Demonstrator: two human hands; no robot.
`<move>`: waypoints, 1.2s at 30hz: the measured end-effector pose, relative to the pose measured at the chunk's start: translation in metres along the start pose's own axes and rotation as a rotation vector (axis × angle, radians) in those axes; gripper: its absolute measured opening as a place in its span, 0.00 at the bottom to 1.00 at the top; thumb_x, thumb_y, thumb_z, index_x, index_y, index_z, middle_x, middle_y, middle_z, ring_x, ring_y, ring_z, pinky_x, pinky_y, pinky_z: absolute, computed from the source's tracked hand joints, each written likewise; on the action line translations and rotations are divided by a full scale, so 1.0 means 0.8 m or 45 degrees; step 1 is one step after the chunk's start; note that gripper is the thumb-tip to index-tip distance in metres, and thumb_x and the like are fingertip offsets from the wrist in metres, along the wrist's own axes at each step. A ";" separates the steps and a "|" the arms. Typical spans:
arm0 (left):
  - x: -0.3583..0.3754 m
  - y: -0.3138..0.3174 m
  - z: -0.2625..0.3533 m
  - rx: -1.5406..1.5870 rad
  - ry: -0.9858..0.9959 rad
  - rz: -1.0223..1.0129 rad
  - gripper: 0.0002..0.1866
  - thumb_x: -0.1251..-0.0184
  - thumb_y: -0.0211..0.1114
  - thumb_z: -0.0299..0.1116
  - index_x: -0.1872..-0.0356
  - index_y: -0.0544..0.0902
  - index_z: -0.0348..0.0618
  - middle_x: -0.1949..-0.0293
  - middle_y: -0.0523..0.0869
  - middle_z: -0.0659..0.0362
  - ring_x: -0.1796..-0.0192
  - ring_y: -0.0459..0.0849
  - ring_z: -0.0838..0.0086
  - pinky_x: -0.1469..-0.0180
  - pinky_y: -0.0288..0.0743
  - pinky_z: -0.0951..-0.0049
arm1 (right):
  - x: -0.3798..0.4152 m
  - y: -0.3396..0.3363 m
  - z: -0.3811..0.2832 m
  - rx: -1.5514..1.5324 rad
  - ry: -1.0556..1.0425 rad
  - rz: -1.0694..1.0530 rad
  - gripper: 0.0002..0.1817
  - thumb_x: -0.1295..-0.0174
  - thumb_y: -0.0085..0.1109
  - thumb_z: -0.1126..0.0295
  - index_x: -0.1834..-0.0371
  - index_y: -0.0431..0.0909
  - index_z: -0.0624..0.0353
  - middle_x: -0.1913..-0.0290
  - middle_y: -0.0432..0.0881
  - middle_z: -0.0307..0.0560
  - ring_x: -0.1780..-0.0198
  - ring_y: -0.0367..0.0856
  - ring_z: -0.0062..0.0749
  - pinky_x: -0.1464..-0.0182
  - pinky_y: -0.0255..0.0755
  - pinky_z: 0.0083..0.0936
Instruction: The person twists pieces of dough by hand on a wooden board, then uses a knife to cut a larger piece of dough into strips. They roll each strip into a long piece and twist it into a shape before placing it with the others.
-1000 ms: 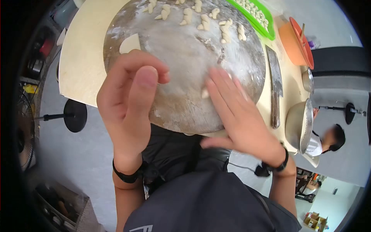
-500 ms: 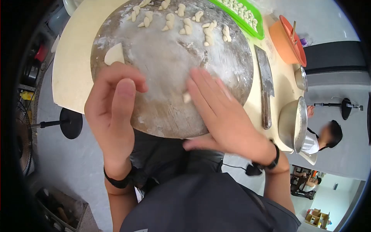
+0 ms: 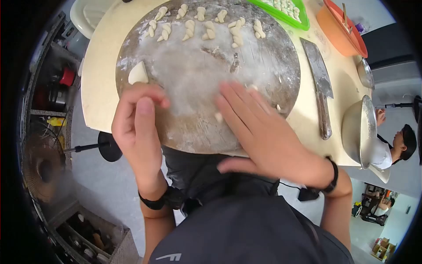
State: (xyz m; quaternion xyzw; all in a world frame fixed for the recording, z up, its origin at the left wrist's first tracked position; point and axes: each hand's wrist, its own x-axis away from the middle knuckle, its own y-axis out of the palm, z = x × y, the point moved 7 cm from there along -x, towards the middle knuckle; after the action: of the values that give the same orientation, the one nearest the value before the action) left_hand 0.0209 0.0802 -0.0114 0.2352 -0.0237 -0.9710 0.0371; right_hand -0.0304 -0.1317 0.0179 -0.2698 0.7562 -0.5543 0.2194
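Note:
My right hand (image 3: pixel 263 130) lies flat, fingers stretched, on the floured round board (image 3: pixel 189 132). A pale bit of dough (image 3: pixel 219 117) peeks out at the left side of its fingers; whatever else is beneath the palm is hidden. My left hand (image 3: pixel 140 121) hovers over the board's left edge, fingers loosely curled, thumb apart, with nothing visible in it. Just beyond its knuckles sits a flat white piece of dough (image 3: pixel 138 73). Several small dough twists (image 3: pixel 209 31) are set out along the board's far side.
Right of the board lies a cleaver (image 3: pixel 320 83). Further right stand a metal bowl (image 3: pixel 353 125), an orange basin (image 3: pixel 336 33) and a smaller bowl (image 3: pixel 365 74). A green tray (image 3: pixel 303 22) holding dough pieces is at the far edge. Another person (image 3: pixel 384 152) is at the right.
The view has shifted and turned slightly. My right hand stays flat on the board and has moved a little; its fingers are blurred. My left hand keeps its curled pose.

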 end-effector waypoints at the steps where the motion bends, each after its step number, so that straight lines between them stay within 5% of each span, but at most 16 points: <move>1: 0.001 0.000 0.000 0.029 0.054 0.030 0.12 0.11 0.58 0.33 0.54 0.84 0.35 0.59 0.86 0.58 0.54 0.82 0.76 0.36 0.76 0.66 | 0.016 0.000 -0.005 -0.011 0.035 -0.018 0.65 0.38 0.74 0.36 0.14 0.56 0.78 0.11 0.57 0.74 0.10 0.56 0.66 0.12 0.53 0.60; 5: -0.002 -0.003 0.000 0.153 0.064 0.109 0.12 0.11 0.56 0.32 0.55 0.84 0.35 0.59 0.86 0.56 0.54 0.83 0.74 0.28 0.76 0.55 | 0.016 0.003 -0.009 -0.043 0.047 0.065 0.63 0.37 0.73 0.36 0.15 0.58 0.80 0.13 0.60 0.76 0.11 0.58 0.66 0.12 0.55 0.57; 11: 0.001 0.011 0.007 -0.356 -0.081 -0.012 0.10 0.12 0.60 0.32 0.50 0.85 0.36 0.54 0.87 0.55 0.53 0.84 0.73 0.32 0.76 0.61 | -0.056 0.023 0.020 -0.051 -0.044 0.504 0.53 0.27 0.67 0.42 0.16 0.62 0.77 0.15 0.64 0.73 0.12 0.61 0.64 0.12 0.55 0.55; 12: 0.003 0.019 0.008 -0.402 -0.122 -0.087 0.08 0.17 0.66 0.30 0.46 0.86 0.37 0.50 0.88 0.54 0.49 0.86 0.67 0.33 0.74 0.61 | -0.050 0.022 0.023 -0.094 -0.063 0.550 0.50 0.26 0.66 0.43 0.16 0.63 0.75 0.15 0.65 0.71 0.12 0.62 0.63 0.11 0.55 0.55; 16: 0.006 0.075 0.039 -1.079 0.256 -0.394 0.14 0.28 0.75 0.31 0.45 0.87 0.38 0.45 0.88 0.51 0.41 0.85 0.55 0.33 0.72 0.57 | -0.021 -0.017 0.057 -0.024 -0.009 0.592 0.35 0.22 0.65 0.55 0.18 0.71 0.63 0.16 0.72 0.59 0.13 0.64 0.59 0.12 0.57 0.54; 19: 0.005 0.101 0.038 -1.184 0.321 -0.533 0.17 0.33 0.78 0.32 0.46 0.88 0.40 0.44 0.88 0.52 0.41 0.83 0.51 0.34 0.72 0.54 | -0.015 -0.004 0.072 0.049 -0.108 0.507 0.23 0.26 0.68 0.67 0.29 0.81 0.59 0.26 0.82 0.51 0.21 0.75 0.55 0.15 0.65 0.53; 22: -0.005 0.106 0.031 -1.188 0.333 -0.601 0.15 0.33 0.78 0.33 0.47 0.90 0.41 0.45 0.88 0.54 0.43 0.83 0.52 0.36 0.72 0.53 | -0.019 -0.017 0.069 0.138 -0.140 0.570 0.14 0.36 0.68 0.72 0.47 0.86 0.59 0.43 0.86 0.49 0.36 0.82 0.49 0.33 0.78 0.42; 25: -0.011 0.096 0.026 -1.184 0.313 -0.680 0.14 0.31 0.77 0.33 0.47 0.90 0.42 0.43 0.87 0.55 0.43 0.83 0.52 0.36 0.71 0.50 | -0.015 -0.019 0.069 0.189 -0.161 0.685 0.12 0.41 0.68 0.74 0.53 0.87 0.58 0.54 0.82 0.45 0.48 0.81 0.43 0.42 0.78 0.39; 28: -0.012 0.100 0.036 -1.275 0.322 -0.732 0.18 0.28 0.74 0.33 0.40 0.87 0.41 0.38 0.87 0.53 0.37 0.83 0.50 0.29 0.70 0.47 | -0.015 -0.018 0.070 0.133 -0.010 0.545 0.19 0.33 0.69 0.71 0.39 0.85 0.62 0.38 0.85 0.48 0.33 0.82 0.49 0.20 0.71 0.50; 31: 0.008 0.126 0.043 -1.386 0.407 -0.717 0.25 0.22 0.68 0.37 0.30 0.82 0.35 0.29 0.83 0.48 0.26 0.79 0.47 0.20 0.63 0.41 | -0.012 0.001 0.052 0.284 0.030 0.655 0.30 0.34 0.70 0.67 0.30 0.79 0.69 0.27 0.80 0.56 0.23 0.77 0.52 0.18 0.68 0.50; 34: 0.032 0.134 0.031 -1.516 0.442 -0.835 0.35 0.19 0.63 0.45 0.22 0.74 0.29 0.21 0.77 0.42 0.17 0.71 0.45 0.14 0.54 0.36 | -0.002 0.012 0.044 0.298 0.076 0.487 0.40 0.34 0.71 0.64 0.22 0.72 0.74 0.18 0.72 0.62 0.16 0.69 0.55 0.15 0.63 0.53; 36: 0.041 0.124 0.034 -1.567 0.399 -0.925 0.41 0.19 0.61 0.52 0.19 0.70 0.26 0.16 0.71 0.40 0.12 0.64 0.44 0.13 0.50 0.34 | 0.015 0.008 0.031 0.258 0.091 0.457 0.38 0.31 0.69 0.56 0.25 0.75 0.74 0.21 0.75 0.64 0.17 0.70 0.56 0.15 0.60 0.54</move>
State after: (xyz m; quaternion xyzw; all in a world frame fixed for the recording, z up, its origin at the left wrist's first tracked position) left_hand -0.0146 -0.0202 0.0037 0.3011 0.6114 -0.7144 -0.1588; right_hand -0.0250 -0.1554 0.0041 -0.0875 0.7398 -0.5887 0.3137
